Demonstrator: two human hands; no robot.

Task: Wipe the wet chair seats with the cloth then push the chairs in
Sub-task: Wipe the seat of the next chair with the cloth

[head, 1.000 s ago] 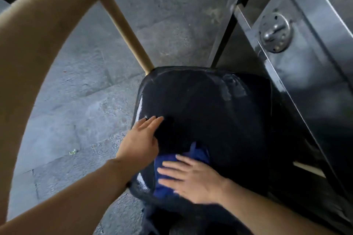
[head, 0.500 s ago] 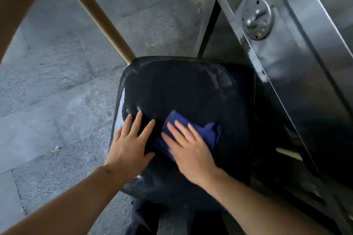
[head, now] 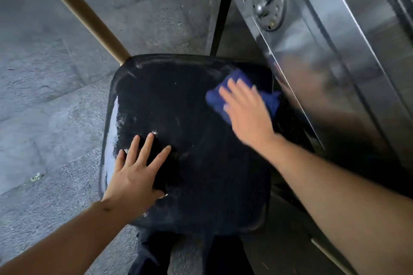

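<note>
**Seat wipe under way: cloth at the far right corner**

Nearest to me, I note dark trouser legs (head: 154,250) below the front edge of the chair seat (head: 190,140), standing on the grey stone floor (head: 51,96).

The left hand (head: 136,172) lies flat on the near left part of the seat, palm down, fingers straight and spread apart, holding nothing. Beside its little finger the seat's left rim shows a pale wet sheen.

The seat itself is black, glossy and roughly square with rounded corners. Faint streaks and specks mark its middle.

Further out, the right hand (head: 245,111) presses the blue cloth (head: 272,100) down onto the far right corner of the seat. Its fingers are extended over the cloth rather than curled round it; the hand is blurred, so I cannot tell finer detail. The cloth is bunched and shows around the fingers on both sides, just beside the metal frame (head: 324,56).

Beyond the seat, a tan chair post (head: 89,18) rises from the far left corner. A round metal fitting (head: 269,4) sits on the frame at the far right.
</note>
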